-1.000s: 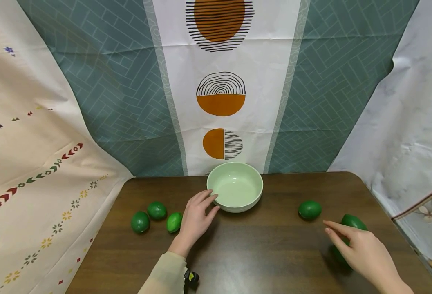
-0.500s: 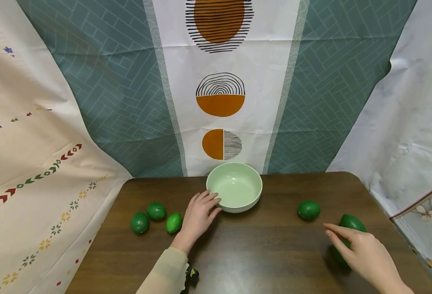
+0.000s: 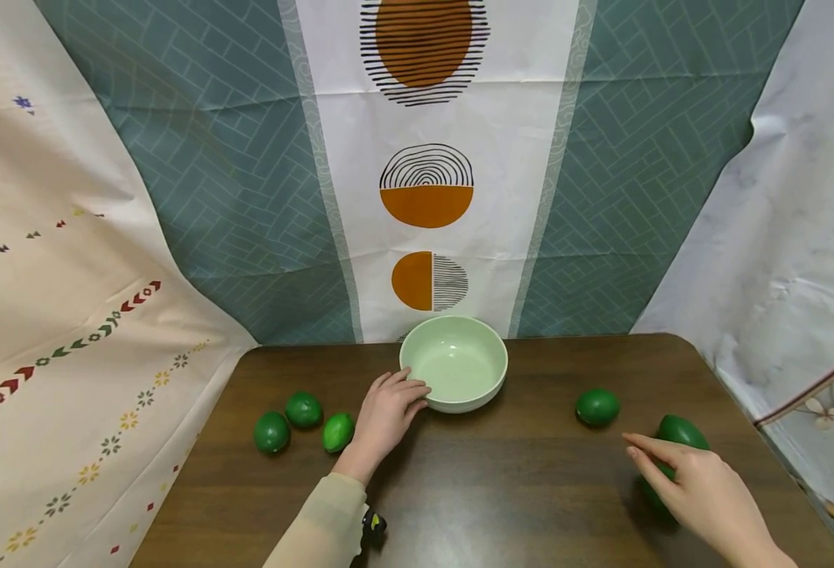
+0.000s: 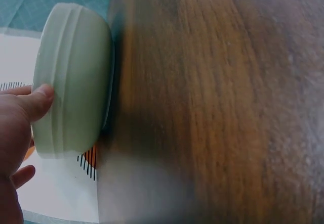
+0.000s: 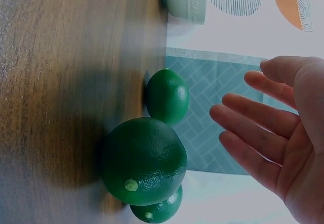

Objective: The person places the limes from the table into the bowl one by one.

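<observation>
3 green limes point(image 3: 304, 410) lie beside the left hand point(image 3: 388, 410), which pinches the rim of a pale bowl point(image 3: 455, 363) near the table point(image 3: 502, 481)'s back edge — farther right sit 3 more limes point(image 3: 597, 407), 2 beneath the right hand point(image 3: 704, 489), its fingers loosely spread.

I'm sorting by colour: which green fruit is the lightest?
The bright lime-green fruit, the one nearest the left hand; the other five fruits are darker green.

On the table point(image 3: 516, 481) we see the bowl point(image 3: 459, 355) near the far edge, a hanging cloth point(image 3: 509, 197) behind it. We find three fruits point(image 3: 304, 410) to its left, the left hand point(image 3: 387, 412) between, at its rim; to its right, three more fruits point(image 3: 597, 407), the right hand point(image 3: 704, 485) above the nearest.
</observation>
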`<action>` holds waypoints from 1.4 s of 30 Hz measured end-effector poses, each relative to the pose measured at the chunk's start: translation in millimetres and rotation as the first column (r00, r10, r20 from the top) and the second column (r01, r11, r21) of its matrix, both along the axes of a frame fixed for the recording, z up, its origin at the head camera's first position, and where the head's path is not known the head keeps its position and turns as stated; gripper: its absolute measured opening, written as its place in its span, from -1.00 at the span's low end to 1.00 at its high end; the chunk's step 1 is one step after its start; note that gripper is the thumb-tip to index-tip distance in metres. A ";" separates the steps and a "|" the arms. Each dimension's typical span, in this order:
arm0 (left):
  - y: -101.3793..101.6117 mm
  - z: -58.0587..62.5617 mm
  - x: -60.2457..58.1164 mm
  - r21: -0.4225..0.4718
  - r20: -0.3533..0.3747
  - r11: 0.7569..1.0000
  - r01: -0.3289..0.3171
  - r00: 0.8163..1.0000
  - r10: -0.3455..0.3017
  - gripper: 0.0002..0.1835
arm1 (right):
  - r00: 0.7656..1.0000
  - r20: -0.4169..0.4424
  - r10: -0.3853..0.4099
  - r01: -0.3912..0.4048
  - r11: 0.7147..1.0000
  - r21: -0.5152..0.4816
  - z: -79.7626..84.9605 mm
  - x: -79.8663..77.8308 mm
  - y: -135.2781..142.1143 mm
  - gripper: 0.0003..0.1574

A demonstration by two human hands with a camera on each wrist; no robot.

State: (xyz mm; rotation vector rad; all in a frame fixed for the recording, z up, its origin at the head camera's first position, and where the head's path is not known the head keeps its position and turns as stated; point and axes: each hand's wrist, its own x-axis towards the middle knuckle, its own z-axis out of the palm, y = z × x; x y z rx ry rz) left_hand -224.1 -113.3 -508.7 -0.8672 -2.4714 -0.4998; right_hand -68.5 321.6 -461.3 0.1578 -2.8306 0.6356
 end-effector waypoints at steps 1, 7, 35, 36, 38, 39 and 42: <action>0.4 0.1 -0.6 0.002 0.007 1.000 0.003 1.000 -0.003 -0.74 | 1.000 -0.007 0.000 0.000 1.000 -0.001 -0.1 0.0 -0.2 -0.66; 1.9 1.3 -4.6 -0.025 0.010 1.000 0.005 1.000 -0.005 -0.81 | 1.000 -0.018 0.005 -0.006 1.000 -0.002 -0.4 0.2 -1.0 -0.66; 18.2 5.2 21.6 -0.035 -0.012 0.999 0.037 0.999 -0.037 -0.84 | 0.998 -0.060 -0.016 0.016 1.000 -0.006 0.9 6.4 7.6 -0.64; 17.7 4.4 22.9 -0.032 -0.010 0.999 0.036 0.999 -0.036 -0.85 | 0.998 -0.066 -0.016 0.015 1.000 -0.007 1.0 7.0 8.1 -0.64; 17.0 3.0 25.3 -0.026 -0.005 0.999 0.037 0.999 -0.037 -0.85 | 0.998 -0.066 -0.018 0.018 1.000 -0.009 1.2 8.2 9.2 -0.64; 16.7 2.2 26.4 -0.023 -0.006 0.999 0.037 0.999 -0.037 -0.86 | 0.998 -0.060 -0.021 0.020 1.000 -0.011 1.5 8.7 9.8 -0.64; 15.7 1.1 29.9 0.000 -0.008 0.999 0.048 0.999 -0.048 -0.85 | 0.999 -0.018 -0.034 0.034 0.999 -0.013 2.7 9.7 11.5 -0.61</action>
